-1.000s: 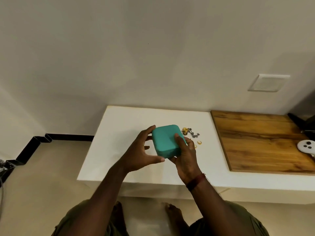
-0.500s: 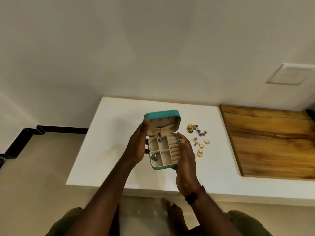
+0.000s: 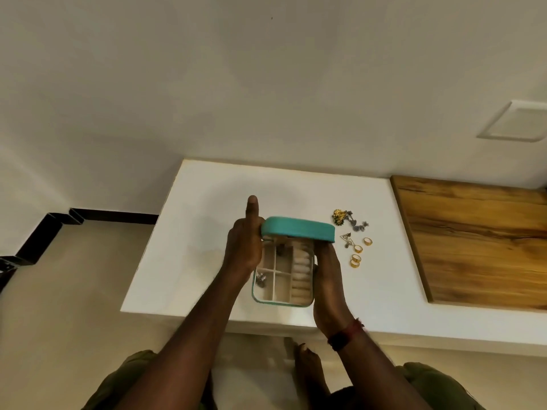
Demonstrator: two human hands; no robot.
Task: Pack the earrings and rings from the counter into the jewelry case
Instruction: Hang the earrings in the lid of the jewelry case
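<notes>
1. Jewelry case (image 3: 282,276): a teal case standing open over the white counter (image 3: 201,232) near its front edge, held between both hands. Whether its base touches the counter cannot be told.
2. Its lid (image 3: 297,229) is raised at the far side and seen edge-on. Any lettering on it is too small to read.
3. The cream inside is split into small square compartments on the left, with a column of padded ring rolls (image 3: 300,273) on the right.
4. A silver earring (image 3: 261,278) lies in the near-left compartment, and a small dark piece (image 3: 281,249) lies in a far one.
5. The left hand (image 3: 244,250) grips the case's left side by the lid. One finger (image 3: 252,207) points straight away, and the others are hidden behind the case.
6. The right hand (image 3: 327,276) holds the right wall with its palm flat along it. Its fingertips reach up under the lid's right end.
7. Lying on the counter, just right of the case:
   - a gold earring cluster (image 3: 339,216)
   - silver earrings (image 3: 359,225)
   - triangular earrings (image 3: 347,239)
   - four gold rings (image 3: 358,248), two of them touching
8. A wooden board (image 3: 479,241) lies further right, well apart from the jewelry.
9. A dark and red band (image 3: 344,335) circles the right wrist.
</notes>
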